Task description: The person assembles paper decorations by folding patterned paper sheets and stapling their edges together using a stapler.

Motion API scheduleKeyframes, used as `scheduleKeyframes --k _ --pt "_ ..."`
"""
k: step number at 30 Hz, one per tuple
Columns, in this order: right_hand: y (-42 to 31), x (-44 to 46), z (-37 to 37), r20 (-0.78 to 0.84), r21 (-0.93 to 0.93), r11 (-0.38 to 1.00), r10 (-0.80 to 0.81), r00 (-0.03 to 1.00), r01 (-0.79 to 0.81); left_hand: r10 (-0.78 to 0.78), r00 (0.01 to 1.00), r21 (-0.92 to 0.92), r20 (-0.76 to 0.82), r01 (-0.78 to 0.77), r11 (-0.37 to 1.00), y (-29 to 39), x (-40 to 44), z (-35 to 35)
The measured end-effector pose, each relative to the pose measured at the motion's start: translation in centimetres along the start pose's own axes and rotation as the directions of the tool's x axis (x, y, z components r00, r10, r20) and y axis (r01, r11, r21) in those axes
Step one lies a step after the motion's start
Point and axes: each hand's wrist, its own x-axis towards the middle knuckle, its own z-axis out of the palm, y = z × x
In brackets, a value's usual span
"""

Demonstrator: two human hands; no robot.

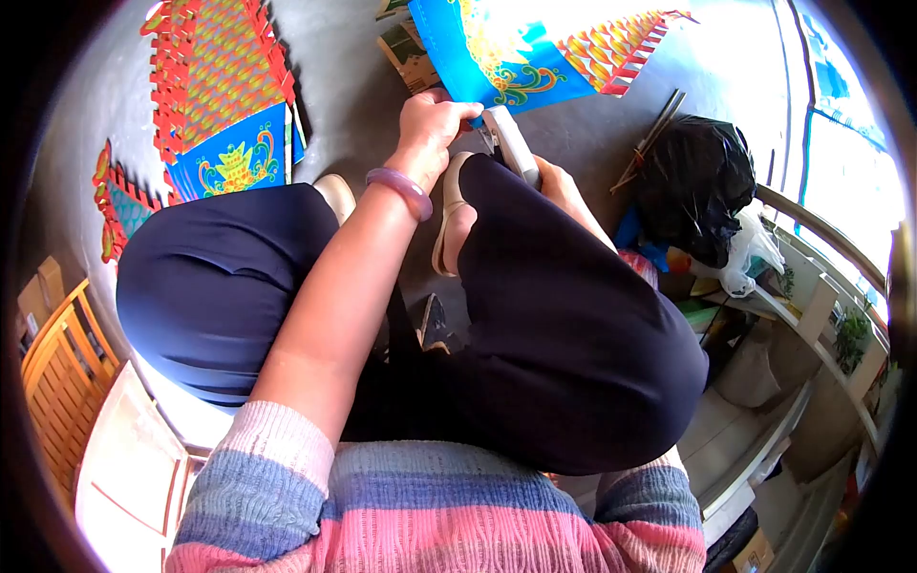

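At the top centre, my left hand [432, 122] pinches the lower corner of a blue printed sheet [525, 67] with a gold pattern and a red-and-yellow scaled part. A pale stapler-like tool [513, 145] meets that corner, right beside my left fingers. My right hand [564, 189] is closed round the tool's rear end, partly hidden behind my right knee. A purple bangle [401, 191] circles my left wrist.
Similar printed pieces [229, 105] with red fringed edges lie on the floor at the upper left. To the right are a black plastic bag [697, 181], thin sticks [650, 143] and a white bag [750, 250]. A wooden chair [67, 372] stands at the left.
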Motion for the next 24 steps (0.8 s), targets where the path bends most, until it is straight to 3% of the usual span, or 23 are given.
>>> scheduleKeyframes --k 19,24 --pt "-0.2 0.2 0.1 -0.027 -0.118 0.993 0.007 1.000 -0.010 -0.012 0.999 -0.022 -0.032 0.011 1.000 0.4 -0.1 0.1" --pt "0.5 0.6 1.0 -0.042 -0.145 0.984 0.097 0.994 -0.102 -0.010 1.000 0.041 -0.010 0.010 0.999 0.1 0.2 0.0"
